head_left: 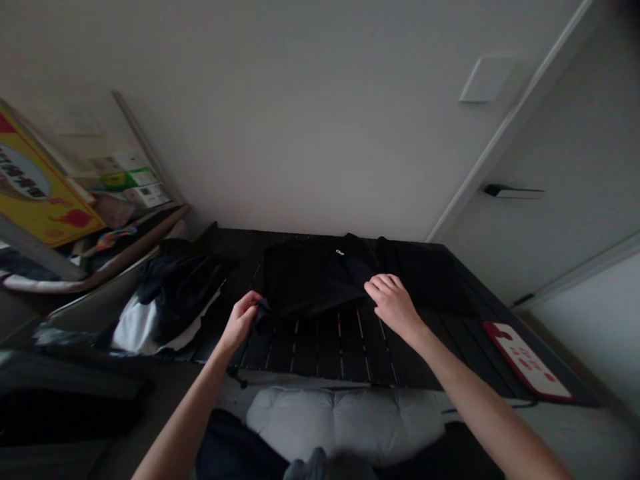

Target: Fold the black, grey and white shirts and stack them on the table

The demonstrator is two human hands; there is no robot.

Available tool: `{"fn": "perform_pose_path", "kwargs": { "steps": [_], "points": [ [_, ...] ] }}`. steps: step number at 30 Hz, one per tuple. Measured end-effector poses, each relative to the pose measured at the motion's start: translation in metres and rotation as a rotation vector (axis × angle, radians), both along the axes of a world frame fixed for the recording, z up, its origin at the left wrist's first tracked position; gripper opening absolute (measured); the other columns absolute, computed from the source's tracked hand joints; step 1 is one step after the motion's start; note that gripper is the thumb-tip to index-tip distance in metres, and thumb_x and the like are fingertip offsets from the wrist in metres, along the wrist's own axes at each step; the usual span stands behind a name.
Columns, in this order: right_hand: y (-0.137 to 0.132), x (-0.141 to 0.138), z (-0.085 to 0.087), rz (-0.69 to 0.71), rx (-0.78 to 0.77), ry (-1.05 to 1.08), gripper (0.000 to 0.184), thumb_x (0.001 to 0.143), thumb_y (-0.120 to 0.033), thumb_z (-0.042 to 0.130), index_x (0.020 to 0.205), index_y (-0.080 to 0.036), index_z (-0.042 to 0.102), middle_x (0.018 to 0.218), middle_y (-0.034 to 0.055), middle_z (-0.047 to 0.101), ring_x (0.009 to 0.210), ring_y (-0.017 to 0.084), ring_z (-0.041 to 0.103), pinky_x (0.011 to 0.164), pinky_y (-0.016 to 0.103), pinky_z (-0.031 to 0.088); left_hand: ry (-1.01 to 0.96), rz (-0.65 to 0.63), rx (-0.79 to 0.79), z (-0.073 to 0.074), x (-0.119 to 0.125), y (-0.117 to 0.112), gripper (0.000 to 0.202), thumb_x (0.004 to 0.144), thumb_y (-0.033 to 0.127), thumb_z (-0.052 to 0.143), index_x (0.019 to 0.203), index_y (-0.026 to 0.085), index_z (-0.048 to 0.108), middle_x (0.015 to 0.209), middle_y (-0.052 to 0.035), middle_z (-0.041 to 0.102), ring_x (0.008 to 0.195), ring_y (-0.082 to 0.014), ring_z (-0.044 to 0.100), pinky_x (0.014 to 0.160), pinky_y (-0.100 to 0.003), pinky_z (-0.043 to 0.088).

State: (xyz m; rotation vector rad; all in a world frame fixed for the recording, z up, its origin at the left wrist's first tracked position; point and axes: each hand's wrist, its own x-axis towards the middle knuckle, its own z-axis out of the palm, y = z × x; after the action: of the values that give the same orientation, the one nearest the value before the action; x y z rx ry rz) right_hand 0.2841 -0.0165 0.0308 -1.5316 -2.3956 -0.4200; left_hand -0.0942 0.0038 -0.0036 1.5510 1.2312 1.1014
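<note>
A black shirt [315, 277] with a small white logo lies spread on a dark slatted table [305, 360], its near edge raised a little off the slats. My left hand [243, 317] pinches the shirt's near left corner, where the cloth bunches. At the right side, my right hand [393, 300] has its fingers closed on the shirt's edge. Dark, folded-looking cloth [425, 273] lies on the table just right of the shirt. To the left is a heap of black and white clothes [175, 293].
A grey tufted cushion [345, 420] sits below the table's near edge. A red-and-white board [530, 360] lies at the table's right end. A yellow box [45, 193] and small packages stand on a shelf at left. Behind are a wall and a door with a handle [515, 193].
</note>
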Motion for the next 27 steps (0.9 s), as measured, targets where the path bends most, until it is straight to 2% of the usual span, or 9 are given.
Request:
{"fn": "perform_pose_path", "kwargs": {
  "steps": [3,7,9,11,14,17,20,23,27],
  "points": [
    [-0.021,0.011,0.004,0.139,-0.114,-0.157,0.032,0.071,0.006,0.048,0.087,-0.020,0.060,0.093,0.0074,0.064,0.097,0.024,0.055,0.093,0.038,0.037,0.265,-0.240,-0.070,0.002,0.010,0.000,0.017,0.072,0.027,0.046,0.082,0.017,0.056,0.065,0.0034,0.051,0.061,-0.0129,0.046,0.057,-0.022,0.035],
    [-0.043,0.015,-0.022,0.181,-0.374,-0.189,0.037,0.067,0.005,0.052,0.093,-0.019,0.062,0.099,0.0078,0.064,0.100,0.023,0.057,0.099,0.040,0.035,0.557,-0.428,-0.096,0.005,0.021,0.001,0.022,0.077,0.027,0.046,0.084,0.017,0.064,0.072,0.0006,0.060,0.068,-0.0153,0.054,0.063,-0.024,0.038],
    [-0.051,0.014,-0.030,0.159,-0.563,-0.134,0.033,0.068,-0.006,0.061,0.099,-0.018,0.062,0.103,0.0095,0.065,0.101,0.026,0.058,0.094,0.039,0.039,0.641,-0.455,-0.135,0.003,0.023,0.003,0.026,0.082,0.035,0.048,0.087,0.018,0.067,0.075,-0.0014,0.065,0.070,-0.0170,0.059,0.063,-0.024,0.039],
    [-0.053,0.014,-0.028,0.126,-0.752,-0.002,0.034,0.072,-0.028,0.067,0.105,-0.020,0.061,0.101,0.0087,0.066,0.097,0.026,0.060,0.085,0.036,0.044,0.716,-0.444,-0.210,0.000,0.024,0.009,0.033,0.085,0.044,0.047,0.090,0.019,0.068,0.071,-0.0022,0.066,0.064,-0.0179,0.061,0.059,-0.025,0.040],
    [-0.042,0.016,-0.016,0.094,-0.917,0.265,0.040,0.081,-0.051,0.059,0.110,-0.024,0.060,0.085,0.0031,0.069,0.084,0.022,0.063,0.071,0.029,0.044,0.803,-0.349,-0.184,-0.003,0.028,0.026,0.033,0.088,0.044,0.046,0.091,0.020,0.069,0.070,-0.0031,0.066,0.061,-0.0179,0.062,0.061,-0.026,0.043],
    [-0.012,0.023,-0.013,0.037,-0.837,0.463,0.034,0.090,-0.052,0.047,0.098,-0.023,0.062,0.073,0.0006,0.067,0.069,0.017,0.062,0.061,0.026,0.041,0.863,-0.175,0.098,-0.006,0.039,0.053,0.026,0.088,0.033,0.049,0.097,0.021,0.069,0.099,-0.0084,0.066,0.088,-0.0217,0.063,0.080,-0.032,0.047],
    [0.034,0.037,-0.028,-0.118,-0.543,0.487,0.027,0.092,-0.041,0.047,0.083,-0.020,0.060,0.081,0.0039,0.066,0.073,0.017,0.062,0.067,0.026,0.042,0.970,0.000,0.297,-0.011,0.056,0.087,0.024,0.086,0.029,0.055,0.105,0.026,0.070,0.132,-0.0104,0.052,0.123,-0.0323,0.045,0.096,-0.048,0.041],
    [0.084,0.055,-0.050,-0.385,-0.394,0.420,0.015,0.091,-0.028,0.050,0.088,-0.018,0.060,0.092,0.0097,0.066,0.088,0.021,0.064,0.075,0.028,0.044,1.069,0.074,0.371,-0.021,0.070,0.123,0.027,0.084,0.023,0.058,0.108,0.028,0.068,0.148,-0.0076,0.037,0.139,-0.0362,0.023,0.104,-0.058,0.031],
    [0.135,0.071,-0.072,-0.567,-0.446,0.385,0.022,0.090,-0.023,0.051,0.109,-0.013,0.057,0.104,0.0159,0.066,0.099,0.024,0.065,0.079,0.030,0.047,1.144,0.120,0.371,-0.033,0.079,0.170,0.053,0.078,0.012,0.060,0.130,0.025,0.053,0.153,-0.0089,0.031,0.144,-0.0336,0.012,0.109,-0.057,0.024]
  ]
}}
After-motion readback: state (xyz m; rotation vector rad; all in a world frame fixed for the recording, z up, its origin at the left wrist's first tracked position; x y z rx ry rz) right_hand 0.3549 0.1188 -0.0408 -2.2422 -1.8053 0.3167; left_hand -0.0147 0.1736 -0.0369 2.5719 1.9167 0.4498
